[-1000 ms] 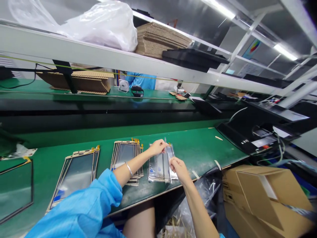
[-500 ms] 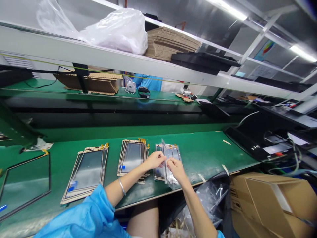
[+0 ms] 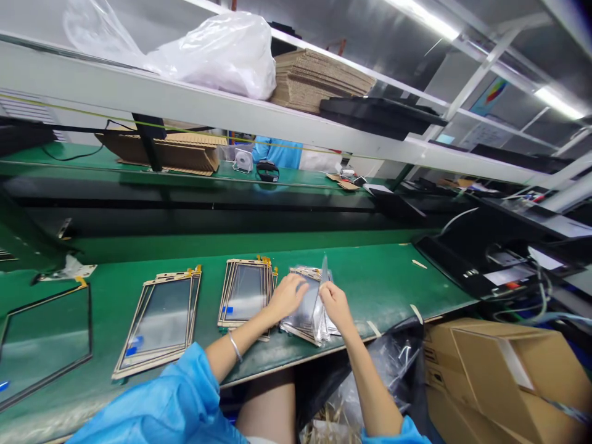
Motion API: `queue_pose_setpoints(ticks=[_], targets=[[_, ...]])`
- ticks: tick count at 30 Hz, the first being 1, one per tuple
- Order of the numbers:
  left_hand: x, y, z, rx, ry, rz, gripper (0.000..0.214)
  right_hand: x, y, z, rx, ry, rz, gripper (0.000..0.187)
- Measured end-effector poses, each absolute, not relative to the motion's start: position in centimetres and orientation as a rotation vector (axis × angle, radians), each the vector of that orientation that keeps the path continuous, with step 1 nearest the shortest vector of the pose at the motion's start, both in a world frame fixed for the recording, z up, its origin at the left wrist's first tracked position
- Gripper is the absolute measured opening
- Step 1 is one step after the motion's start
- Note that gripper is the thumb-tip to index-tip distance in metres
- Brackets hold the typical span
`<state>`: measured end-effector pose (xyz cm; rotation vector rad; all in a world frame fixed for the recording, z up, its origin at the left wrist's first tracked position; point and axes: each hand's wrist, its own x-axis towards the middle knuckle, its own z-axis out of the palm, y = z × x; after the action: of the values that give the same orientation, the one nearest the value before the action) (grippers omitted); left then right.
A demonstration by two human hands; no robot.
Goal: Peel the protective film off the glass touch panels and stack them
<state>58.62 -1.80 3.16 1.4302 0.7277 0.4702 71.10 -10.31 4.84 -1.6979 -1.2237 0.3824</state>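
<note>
My right hand [image 3: 337,306] pinches a clear plastic film [image 3: 320,311], which stands up on edge over the right-hand stack of touch panels [image 3: 301,313]. Just left of it, my left hand [image 3: 287,297] reaches over the same stack, its thumb and fingers apart. Whether those fingertips touch the top panel cannot be made out. Beside my left forearm lies a second stack of panels [image 3: 245,290] with orange flex tails and a blue tab. Another panel stack [image 3: 160,317] with pale frames and blue tabs is farther left.
A large black-framed panel [image 3: 49,342] lies at the bench's far left. Black equipment [image 3: 481,259] stands at the right end, above an open cardboard box [image 3: 504,370]. A shelf [image 3: 208,108] with a white plastic bag [image 3: 222,58] and cardboard sheets [image 3: 314,80] crosses above the bench.
My right hand has moved slightly right with the film. My left hand has let go of the film's edge and spread its fingers. The top panel now sits tilted.
</note>
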Motion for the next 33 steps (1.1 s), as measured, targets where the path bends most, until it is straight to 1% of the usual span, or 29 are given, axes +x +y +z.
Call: queue_pose_setpoints(ticks=[1, 4, 7, 8, 9, 10, 11, 13, 15, 18, 20, 23, 25, 27, 28, 29, 30, 33], targets=[[58.8, -2.3, 3.3, 1.366, 0.688, 0.463, 0.041, 70.3, -10.1, 4.9, -1.696, -1.273, 0.386, 0.022], [58.4, -3.5, 3.2, 1.158, 0.580, 0.419, 0.078, 67.1, -10.6, 5.5, -1.665, -1.451, 0.424, 0.022], [56.7, -4.0, 2.9, 0.948, 0.487, 0.392, 0.102, 64.4, -12.8, 6.7, -1.624, -1.759, 0.444, 0.008], [56.0, -4.0, 2.9, 0.886, 0.462, 0.388, 0.107, 63.8, -13.7, 7.0, -1.619, -1.893, 0.409, 0.015], [55.4, -4.0, 3.0, 0.819, 0.441, 0.386, 0.108, 63.4, -14.5, 7.4, -1.616, -2.020, 0.346, 0.027], [54.9, -4.0, 3.1, 0.739, 0.422, 0.386, 0.107, 63.1, -15.2, 7.6, -1.610, -2.123, 0.258, 0.036], [54.5, -3.9, 3.4, 0.648, 0.408, 0.389, 0.104, 63.1, -15.7, 7.7, -1.601, -2.184, 0.166, 0.039], [53.9, -3.8, 4.2, 0.451, 0.400, 0.401, 0.096, 63.2, -16.2, 7.7, -1.553, -2.195, 0.039, 0.037], [53.6, -3.8, 5.1, 0.288, 0.409, 0.425, 0.089, 63.3, -16.1, 7.6, -1.486, -2.153, 0.028, 0.027], [53.1, -4.0, 6.1, 0.240, 0.451, 0.476, 0.087, 63.0, -15.8, 7.6, -1.437, -2.012, 0.158, 0.016], [52.8, -4.4, 6.2, 0.285, 0.452, 0.497, 0.087, 62.2, -15.7, 7.6, -1.438, -1.900, 0.240, 0.015], [52.4, -5.1, 5.6, 0.435, 0.455, 0.519, 0.080, 61.0, -15.6, 7.2, -1.444, -1.677, 0.403, 0.017], [52.1, -5.7, 5.2, 0.517, 0.466, 0.508, 0.075, 61.3, -15.1, 6.8, -1.462, -1.412, 0.627, 0.020], [51.4, -6.3, 4.9, 0.577, 0.455, 0.479, 0.073, 63.6, -14.5, 6.8, -1.457, -1.068, 0.820, 0.025], [50.8, -6.5, 4.8, 0.609, 0.454, 0.469, 0.071, 65.6, -14.2, 7.1, -1.439, -0.885, 0.825, 0.028], [50.2, -6.6, 4.8, 0.650, 0.457, 0.462, 0.068, 68.1, -14.1, 7.6, -1.415, -0.724, 0.783, 0.031], [49.5, -6.7, 4.8, 0.697, 0.466, 0.457, 0.065, 70.8, -14.2, 8.3, -1.380, -0.542, 0.627, 0.033], [47.5, -6.8, 4.9, 0.832, 0.537, 0.477, 0.056, 78.2, -15.3, 10.5, -1.316, -0.324, 0.249, 0.030]])
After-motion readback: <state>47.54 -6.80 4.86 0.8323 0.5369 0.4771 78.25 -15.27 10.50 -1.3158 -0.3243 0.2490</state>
